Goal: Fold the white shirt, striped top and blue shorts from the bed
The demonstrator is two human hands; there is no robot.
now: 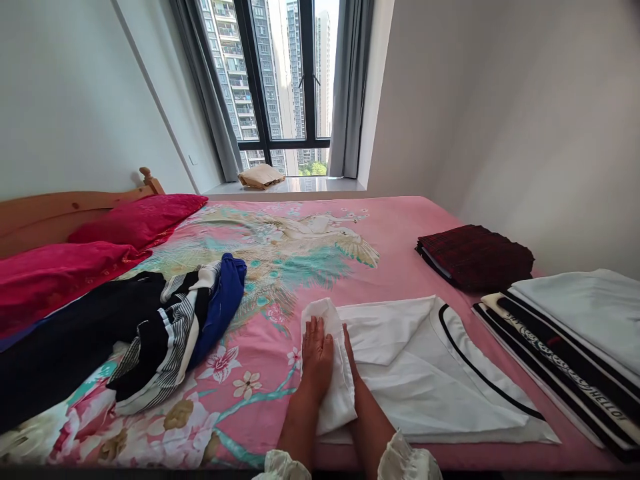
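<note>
A white garment [430,373] with black trim lies spread on the pink flowered bed sheet [280,267] near the front edge. My left hand [316,357] lies flat on the folded left part of the garment, fingers stretched out. My right hand [350,347] is mostly tucked under that folded flap; only its edge and the forearm show, so its fingers are hidden.
A heap of unfolded dark, striped and blue clothes [150,327] lies at left. Red pillows [100,247] rest against the wooden headboard. Folded stacks sit at right: a dark red one [475,257] and a white and black one [575,340]. A window [280,80] is beyond.
</note>
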